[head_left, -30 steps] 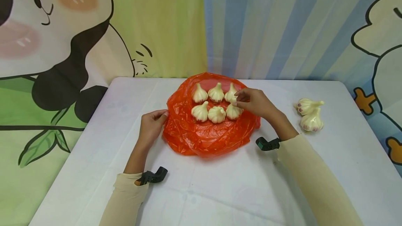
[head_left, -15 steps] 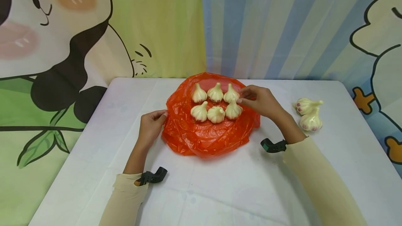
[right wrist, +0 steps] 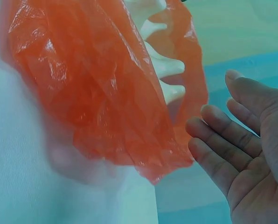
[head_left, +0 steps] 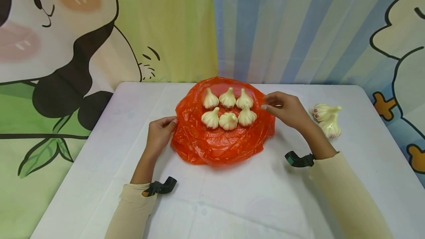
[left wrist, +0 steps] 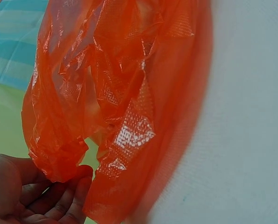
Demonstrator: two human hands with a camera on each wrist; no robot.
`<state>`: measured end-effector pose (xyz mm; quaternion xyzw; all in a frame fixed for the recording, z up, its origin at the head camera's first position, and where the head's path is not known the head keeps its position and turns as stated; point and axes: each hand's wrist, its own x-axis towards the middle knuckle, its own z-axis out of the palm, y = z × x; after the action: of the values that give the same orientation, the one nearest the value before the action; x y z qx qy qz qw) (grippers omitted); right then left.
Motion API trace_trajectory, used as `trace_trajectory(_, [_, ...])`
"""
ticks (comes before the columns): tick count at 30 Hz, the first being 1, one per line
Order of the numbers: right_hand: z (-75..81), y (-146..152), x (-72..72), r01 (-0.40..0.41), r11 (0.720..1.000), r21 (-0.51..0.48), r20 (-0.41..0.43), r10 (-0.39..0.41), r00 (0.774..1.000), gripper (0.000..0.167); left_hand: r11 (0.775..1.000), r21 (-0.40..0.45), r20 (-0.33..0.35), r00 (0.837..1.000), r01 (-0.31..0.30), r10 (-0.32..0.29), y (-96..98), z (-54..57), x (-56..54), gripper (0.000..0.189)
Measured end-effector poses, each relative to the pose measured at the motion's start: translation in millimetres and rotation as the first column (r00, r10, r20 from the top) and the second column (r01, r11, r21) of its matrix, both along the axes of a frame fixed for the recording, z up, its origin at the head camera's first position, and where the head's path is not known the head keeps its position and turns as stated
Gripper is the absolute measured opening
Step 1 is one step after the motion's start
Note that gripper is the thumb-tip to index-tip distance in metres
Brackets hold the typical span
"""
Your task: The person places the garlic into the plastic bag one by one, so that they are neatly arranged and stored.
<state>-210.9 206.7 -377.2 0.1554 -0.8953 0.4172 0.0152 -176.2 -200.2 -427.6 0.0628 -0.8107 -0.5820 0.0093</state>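
Observation:
A crinkled red plastic bag (head_left: 217,148) lies spread on the table with its mouth turned up. Inside it several garlic bulbs (head_left: 228,121) stand in two rows, stems up. At the bag's left edge, my left hand (head_left: 158,135) pinches the plastic between thumb and fingers; the left wrist view shows the fingers (left wrist: 83,172) at the bunched film. My right hand (head_left: 288,110) is by the bag's right rim with nothing in its grasp. In the right wrist view its fingers (right wrist: 213,154) are extended and spread, palm facing the bag, and bulb stems (right wrist: 169,67) show past the rim.
Two more garlic bulbs (head_left: 328,119) lie together on the white-covered table (head_left: 225,202), right of the bag and beyond my right hand. A printed curtain (head_left: 282,28) hangs behind the table's far edge.
My right hand has left the garlic bulbs at the right end of the rows and moved right, to the bag's rim. My left hand keeps its place on the bag's left edge.

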Motion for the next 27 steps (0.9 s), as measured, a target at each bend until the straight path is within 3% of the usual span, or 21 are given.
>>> trace_trajectory(10, [1.5,23,15.5,0.078,0.997,0.007,-0.046,-0.077,0.996,0.033,1.000,-0.009,0.009,1.000,-0.005,0.006,-0.2,0.5,-0.5,0.032])
trace_trajectory(17, [1.8,47,35.1,0.162,0.986,0.033,-0.037,-0.161,0.986,0.035,1.000,-0.014,0.016,1.000,-0.015,0.015,0.9,1.5,0.4,0.031])
trace_trajectory(27, [-2.6,84,61.5,0.262,0.965,0.036,-0.113,-0.256,0.960,0.030,1.000,-0.014,0.011,1.000,-0.012,0.012,-0.2,0.8,-0.1,0.031])
